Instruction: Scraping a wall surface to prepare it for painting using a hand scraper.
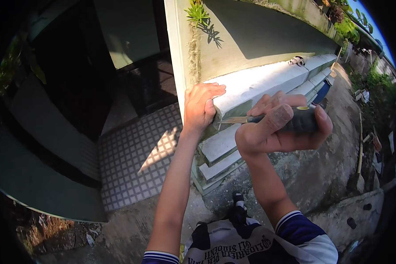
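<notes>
My left hand rests on the near end of a white-topped masonry ledge, its fingers lying over the top edge. My right hand is closed around a hand tool with a dark grip and a small yellow spot. From that grip a narrow, pointed metal blade points left toward the ledge's end face, just below my left thumb. Whether the tip touches the masonry I cannot tell. The exact kind of tool is partly hidden by my fingers.
Stepped ledges jut out below. A curled strip lies farther along the top. Succulents grow from the wall. Checkered tiles cover the floor at left; a concrete path runs along the right.
</notes>
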The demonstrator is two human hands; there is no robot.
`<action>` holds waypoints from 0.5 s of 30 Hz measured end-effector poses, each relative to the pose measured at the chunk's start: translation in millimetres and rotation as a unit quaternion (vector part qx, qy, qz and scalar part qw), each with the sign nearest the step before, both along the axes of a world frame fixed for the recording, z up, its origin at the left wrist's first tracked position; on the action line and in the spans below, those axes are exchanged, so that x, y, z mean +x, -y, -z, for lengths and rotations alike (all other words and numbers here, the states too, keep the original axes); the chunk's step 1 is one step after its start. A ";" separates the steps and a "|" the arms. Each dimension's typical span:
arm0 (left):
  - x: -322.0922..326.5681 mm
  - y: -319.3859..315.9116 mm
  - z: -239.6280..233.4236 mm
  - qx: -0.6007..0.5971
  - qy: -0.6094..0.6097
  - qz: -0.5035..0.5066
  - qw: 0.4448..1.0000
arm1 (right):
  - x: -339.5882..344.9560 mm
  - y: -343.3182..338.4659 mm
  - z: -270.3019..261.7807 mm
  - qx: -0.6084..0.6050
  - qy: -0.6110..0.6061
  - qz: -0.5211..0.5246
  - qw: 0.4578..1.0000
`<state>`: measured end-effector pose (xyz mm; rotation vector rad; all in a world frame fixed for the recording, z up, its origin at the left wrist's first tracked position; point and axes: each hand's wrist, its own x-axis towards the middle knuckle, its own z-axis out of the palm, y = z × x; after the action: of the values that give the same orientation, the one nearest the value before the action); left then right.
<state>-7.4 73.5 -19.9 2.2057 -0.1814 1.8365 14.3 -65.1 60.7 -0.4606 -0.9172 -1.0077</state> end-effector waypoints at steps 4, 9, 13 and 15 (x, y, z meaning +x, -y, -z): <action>-0.6 0.6 -0.3 -0.001 -0.003 -0.004 1.000 | 3.4 1.4 -0.5 -0.075 0.037 0.117 0.990; 1.1 1.6 0.0 0.001 -0.002 0.006 1.000 | 9.0 -13.1 6.6 -0.045 0.035 0.093 0.994; -1.1 2.6 -1.3 -0.003 -0.003 0.002 1.000 | 8.2 -14.5 3.4 -0.057 0.027 0.111 0.992; -1.4 0.6 -0.4 0.000 0.000 -0.002 1.000 | 6.7 -19.9 6.4 -0.075 -0.015 0.148 0.986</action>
<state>-8.8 72.9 -19.5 2.2085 -0.1772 1.8390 21.0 -45.2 54.3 -0.7532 -0.9179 -1.2007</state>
